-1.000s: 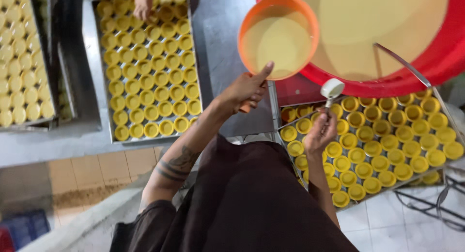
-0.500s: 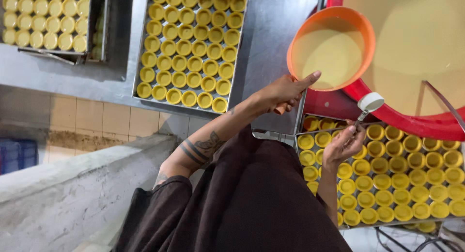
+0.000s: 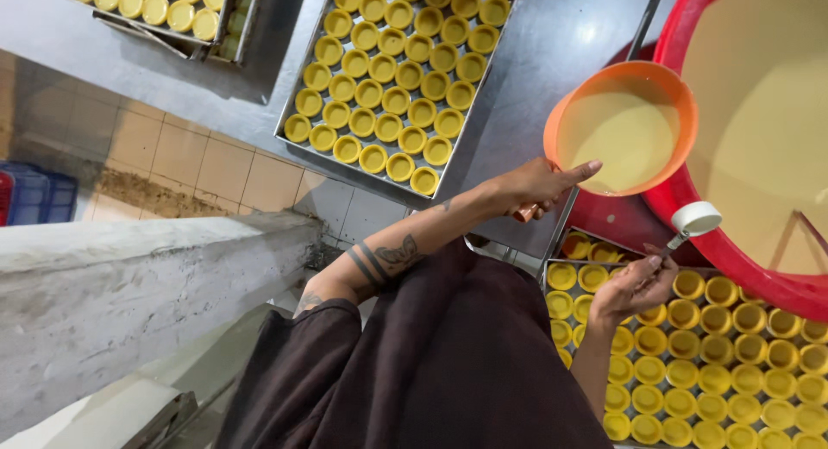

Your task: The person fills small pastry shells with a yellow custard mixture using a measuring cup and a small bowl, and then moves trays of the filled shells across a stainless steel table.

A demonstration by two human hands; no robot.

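Your left hand (image 3: 530,186) is gripping the orange jug (image 3: 623,130) of batter at centre right; your right hand (image 3: 634,285) is pinching a small white ladle (image 3: 694,219) over yellow cups (image 3: 716,345).

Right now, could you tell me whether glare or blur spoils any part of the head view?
Head view: mostly sharp; soft glare on the steel table; the red plastic tub is cropped by the frame edge; the left hand and the right hand are crisp, without motion blur.

We see a steel tabletop (image 3: 552,61) bearing metal trays (image 3: 297,108) of yellow cups (image 3: 392,100) and a red basin (image 3: 690,199).
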